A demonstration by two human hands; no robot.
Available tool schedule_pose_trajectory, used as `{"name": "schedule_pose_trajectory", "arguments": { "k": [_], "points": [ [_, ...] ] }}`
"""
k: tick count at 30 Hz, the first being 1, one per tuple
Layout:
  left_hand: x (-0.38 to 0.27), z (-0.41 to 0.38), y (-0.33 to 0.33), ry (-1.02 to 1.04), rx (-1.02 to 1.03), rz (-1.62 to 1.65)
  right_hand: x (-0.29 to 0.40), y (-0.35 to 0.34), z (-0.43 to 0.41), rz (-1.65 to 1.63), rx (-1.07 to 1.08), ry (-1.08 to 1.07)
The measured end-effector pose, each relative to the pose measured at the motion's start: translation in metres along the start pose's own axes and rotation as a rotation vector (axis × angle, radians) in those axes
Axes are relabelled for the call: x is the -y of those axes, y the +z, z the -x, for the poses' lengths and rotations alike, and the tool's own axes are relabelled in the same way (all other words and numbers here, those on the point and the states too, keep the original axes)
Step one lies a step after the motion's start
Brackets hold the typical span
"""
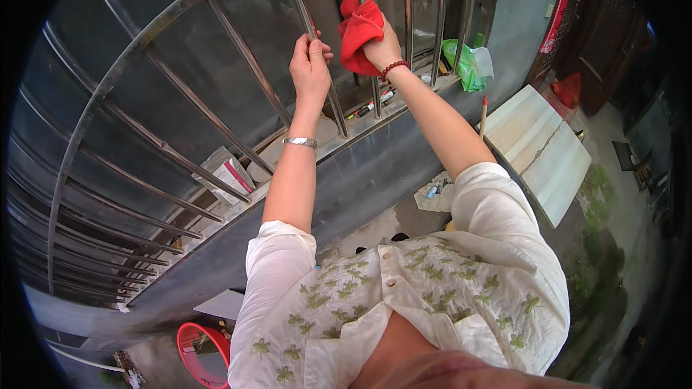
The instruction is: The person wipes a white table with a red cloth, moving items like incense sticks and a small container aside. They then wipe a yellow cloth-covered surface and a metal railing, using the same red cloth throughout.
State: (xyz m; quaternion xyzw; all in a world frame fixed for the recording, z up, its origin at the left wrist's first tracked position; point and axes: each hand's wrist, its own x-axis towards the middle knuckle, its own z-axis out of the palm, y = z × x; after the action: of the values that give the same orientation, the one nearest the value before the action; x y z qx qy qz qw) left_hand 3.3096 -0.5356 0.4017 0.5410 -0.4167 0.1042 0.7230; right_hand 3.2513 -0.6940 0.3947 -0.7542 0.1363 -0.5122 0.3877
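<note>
A crumpled red cloth (361,32) is gripped in my right hand (385,46), raised in front of the metal window bars. The cloth covers part of one bar (377,98), and whether it is wrapped around it is hidden. My left hand (312,65) has its fingers curled around the neighbouring upright metal bar (335,102). Behind the bars is a dark window pane (238,27). Below both hands runs the narrow window sill (354,127).
Pens or markers (373,105), a silver packet (224,173) and a green plastic packet (467,67) sit along the sill. A curved metal crossbar (116,67) joins the bars. Lower right lies a cracked stone-like slab (535,146) beside a wooden handle (483,119); a red bucket (186,354) stands lower left.
</note>
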Motion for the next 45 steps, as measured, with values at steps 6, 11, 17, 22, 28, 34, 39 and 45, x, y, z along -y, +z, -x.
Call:
{"name": "schedule_pose_trajectory", "arguments": {
  "k": [6, 11, 17, 22, 28, 34, 39, 45],
  "points": [
    [-0.016, 0.008, -0.030, 0.058, 0.084, -0.235, -0.034, -0.007, 0.053, 0.134, 0.041, 0.005],
    [-0.072, 0.040, -0.077, 0.338, -0.093, -0.304, 0.072, -0.021, 0.022, 0.067, -0.350, -0.345],
    [-0.050, 0.022, -0.093, 0.223, -0.149, -0.165, 0.088, 0.058, -0.012, -0.120, -0.198, -0.287],
    [-0.015, 0.031, -0.099, 0.013, -0.037, -0.061, 0.027, 0.084, 0.091, 0.051, -0.055, -0.104],
    [-0.009, 0.022, -0.084, 0.078, -0.048, -0.083, -0.029, 0.056, 0.141, 0.254, 0.096, -0.139],
    [-0.010, 0.031, -0.102, 0.049, -0.001, -0.164, 0.133, 0.039, 0.050, -0.203, -0.168, -0.382],
    [-0.029, 0.072, -0.115, -0.024, 0.093, -0.272, 0.184, 0.100, 0.079, 0.119, -0.029, -0.103],
    [-0.053, 0.123, -0.153, -0.205, 0.273, -0.438, 0.093, 0.089, 0.143, 0.282, 0.376, 0.119]
  ]
}}
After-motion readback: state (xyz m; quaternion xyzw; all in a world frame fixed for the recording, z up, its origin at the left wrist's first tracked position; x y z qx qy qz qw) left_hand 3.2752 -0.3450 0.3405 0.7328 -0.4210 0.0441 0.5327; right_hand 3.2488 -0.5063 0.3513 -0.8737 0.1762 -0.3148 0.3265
